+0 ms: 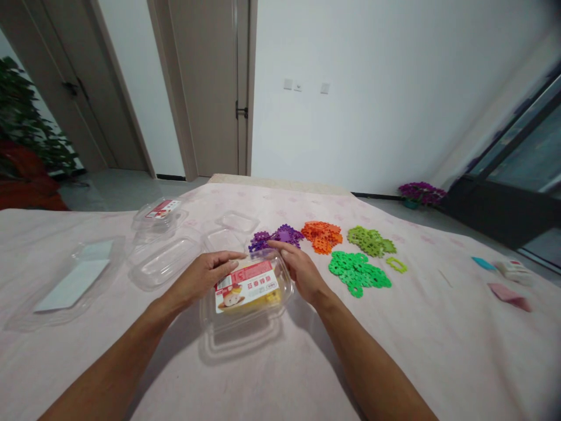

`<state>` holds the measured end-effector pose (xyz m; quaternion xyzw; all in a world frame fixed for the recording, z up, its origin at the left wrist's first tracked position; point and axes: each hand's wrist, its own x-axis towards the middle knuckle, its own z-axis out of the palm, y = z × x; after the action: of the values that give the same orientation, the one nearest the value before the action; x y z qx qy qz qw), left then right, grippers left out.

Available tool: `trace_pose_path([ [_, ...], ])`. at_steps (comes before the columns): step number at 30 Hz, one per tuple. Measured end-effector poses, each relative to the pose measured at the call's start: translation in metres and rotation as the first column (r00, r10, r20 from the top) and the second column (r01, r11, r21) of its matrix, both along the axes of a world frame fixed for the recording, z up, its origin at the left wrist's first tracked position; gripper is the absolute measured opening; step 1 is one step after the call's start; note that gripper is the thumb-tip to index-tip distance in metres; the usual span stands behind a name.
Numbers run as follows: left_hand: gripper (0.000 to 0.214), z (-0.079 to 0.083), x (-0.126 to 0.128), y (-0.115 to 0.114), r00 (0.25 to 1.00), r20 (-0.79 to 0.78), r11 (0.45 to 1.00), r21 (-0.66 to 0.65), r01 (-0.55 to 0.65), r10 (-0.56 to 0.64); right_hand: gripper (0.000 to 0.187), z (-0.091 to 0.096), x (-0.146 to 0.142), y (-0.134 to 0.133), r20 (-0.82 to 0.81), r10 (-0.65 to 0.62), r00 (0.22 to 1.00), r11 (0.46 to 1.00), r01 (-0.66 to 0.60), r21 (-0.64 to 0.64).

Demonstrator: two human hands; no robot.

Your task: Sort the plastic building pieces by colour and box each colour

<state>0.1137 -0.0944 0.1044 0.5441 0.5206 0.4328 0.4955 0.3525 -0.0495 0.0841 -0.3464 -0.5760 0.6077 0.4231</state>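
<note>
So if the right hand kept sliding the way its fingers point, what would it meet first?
The right hand points up-left along the lidded box. Straight on, it would probably meet the purple pieces just past its fingertips, though depth is hard to judge; an open clear tray lies slightly further left.

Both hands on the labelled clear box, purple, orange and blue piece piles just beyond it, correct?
Not quite: the head view shows no blue pile. Both the left hand and right hand are on the labelled clear box, and the piles beyond are purple, orange and green.
</note>
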Motion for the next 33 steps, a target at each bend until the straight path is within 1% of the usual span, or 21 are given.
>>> trace_pose_path([
  [2, 0.039, -0.004, -0.003, 0.002, 0.998, -0.06, 1.0, -0.001, 0.026, -0.026, 0.046, -0.002, 0.002, 0.001, 0.0, 0.025, 1.0, 0.998, -0.025, -0.054],
  [3, 0.039, -0.006, -0.003, 0.004, 0.996, -0.083, 1.0, 0.001, 0.031, -0.03, 0.047, -0.003, 0.002, 0.001, 0.035, 0.031, 0.999, 0.999, -0.03, -0.046],
  [4, 0.039, -0.009, -0.003, 0.005, 0.995, -0.102, 1.0, 0.008, 0.025, -0.024, 0.047, -0.005, 0.002, 0.002, 0.09, 0.025, 0.996, 1.0, -0.024, -0.011],
  [6, 0.041, -0.017, -0.003, 0.009, 0.991, -0.128, 0.999, 0.04, -0.024, 0.029, 0.046, -0.01, -0.001, 0.002, 0.221, -0.035, 0.975, 0.991, 0.006, 0.132],
  [7, 0.041, -0.021, -0.003, 0.011, 0.988, -0.136, 0.996, 0.061, -0.067, 0.075, 0.044, -0.012, -0.002, 0.002, 0.274, -0.091, 0.957, 0.975, 0.029, 0.221],
  [9, 0.041, -0.031, -0.003, 0.015, 0.97, -0.152, 0.978, 0.124, -0.171, 0.189, 0.04, -0.017, -0.005, 0.003, 0.334, -0.231, 0.914, 0.923, 0.098, 0.372],
  [11, 0.041, -0.042, -0.004, 0.018, 0.941, -0.163, 0.944, 0.2, -0.263, 0.297, 0.038, -0.021, -0.006, 0.005, 0.36, -0.36, 0.861, 0.874, 0.176, 0.453],
  [13, 0.043, -0.053, -0.005, 0.019, 0.926, -0.132, 0.918, 0.241, -0.316, 0.354, 0.038, -0.027, -0.006, 0.007, 0.375, -0.458, 0.806, 0.831, 0.239, 0.502],
  [14, 0.044, -0.058, -0.004, 0.018, 0.928, -0.09, 0.914, 0.226, -0.336, 0.363, 0.038, -0.03, -0.005, 0.009, 0.381, -0.49, 0.784, 0.813, 0.253, 0.524],
  [17, 0.049, -0.066, 0.004, 0.012, 0.933, 0.085, 0.931, 0.077, -0.356, 0.35, 0.037, -0.044, -0.006, 0.013, 0.411, -0.53, 0.742, 0.786, 0.248, 0.567],
  [19, 0.052, -0.067, 0.013, 0.006, 0.925, 0.179, 0.942, -0.034, -0.334, 0.334, 0.036, -0.053, -0.008, 0.016, 0.431, -0.516, 0.74, 0.799, 0.234, 0.554],
  [21, 0.054, -0.065, 0.02, 0.001, 0.912, 0.243, 0.944, -0.11, -0.312, 0.33, 0.038, -0.059, -0.01, 0.016, 0.439, -0.464, 0.77, 0.835, 0.216, 0.505],
  [23, 0.054, -0.061, 0.024, -0.003, 0.893, 0.293, 0.939, -0.146, -0.312, 0.342, 0.04, -0.061, -0.012, 0.015, 0.436, -0.391, 0.81, 0.879, 0.188, 0.438],
  [25, 0.053, -0.058, 0.025, -0.004, 0.869, 0.344, 0.934, -0.167, -0.316, 0.356, 0.039, -0.059, -0.013, 0.013, 0.429, -0.336, 0.839, 0.906, 0.163, 0.391],
  [29, 0.051, -0.055, 0.022, -0.004, 0.812, 0.469, 0.936, -0.223, -0.271, 0.347, 0.035, -0.054, -0.015, 0.009, 0.424, -0.294, 0.856, 0.92, 0.134, 0.367],
  [33, 0.052, -0.055, 0.021, -0.004, 0.794, 0.501, 0.937, -0.229, -0.262, 0.345, 0.037, -0.054, -0.015, 0.008, 0.452, -0.291, 0.843, 0.916, 0.108, 0.386],
])
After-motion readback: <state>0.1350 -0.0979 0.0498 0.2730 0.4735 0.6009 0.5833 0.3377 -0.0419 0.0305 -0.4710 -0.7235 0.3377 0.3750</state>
